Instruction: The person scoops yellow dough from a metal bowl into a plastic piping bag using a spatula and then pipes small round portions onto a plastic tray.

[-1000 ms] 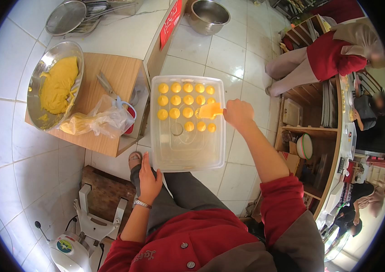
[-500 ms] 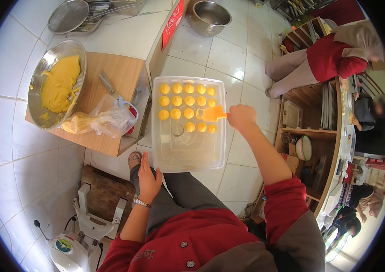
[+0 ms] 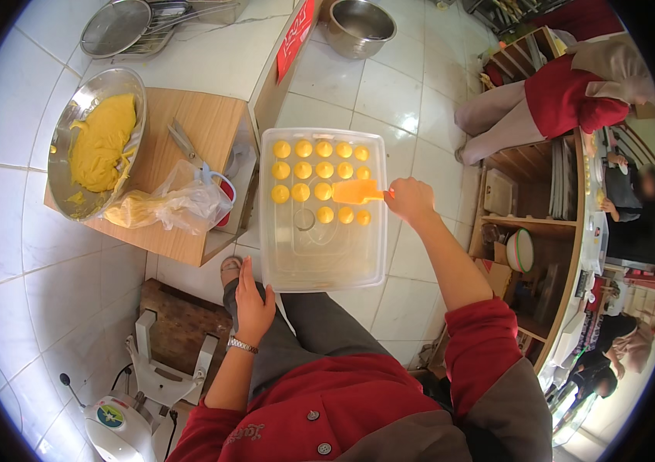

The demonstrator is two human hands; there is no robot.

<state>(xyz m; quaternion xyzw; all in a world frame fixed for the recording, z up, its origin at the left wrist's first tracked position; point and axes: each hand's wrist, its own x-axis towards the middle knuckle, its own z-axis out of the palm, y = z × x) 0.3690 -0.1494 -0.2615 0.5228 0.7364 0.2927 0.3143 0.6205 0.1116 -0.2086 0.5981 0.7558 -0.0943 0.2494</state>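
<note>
A translucent plastic tub (image 3: pixel 320 262) with raised walls sits in front of me, and rows of round yellow dough dollops (image 3: pixel 324 169) line its far part. My right hand (image 3: pixel 412 202) grips the handle of an orange spatula (image 3: pixel 352 191). The spatula's flat blade hangs over the third row, beside a yellow dollop, and hides what lies under it. Near the tub's lower left corner is my left hand (image 3: pixel 254 304), fingers stretched out and thumb apart, holding nothing. Whether its thumb touches the tub I cannot tell.
At left, a wooden-topped counter (image 3: pixel 166 115) bears a steel bowl (image 3: pixel 141 127) of yellow dough, scissors (image 3: pixel 182 142) and a clear plastic bag (image 3: pixel 181 204). A steel pot (image 3: pixel 360 31) stands ahead. Another person (image 3: pixel 551 104) is by the shelves (image 3: pixel 566 239) at right.
My right hand has shifted the spatula slightly left, deeper over the third row. The blade now looks broader and flatter. My left hand has stayed put.
</note>
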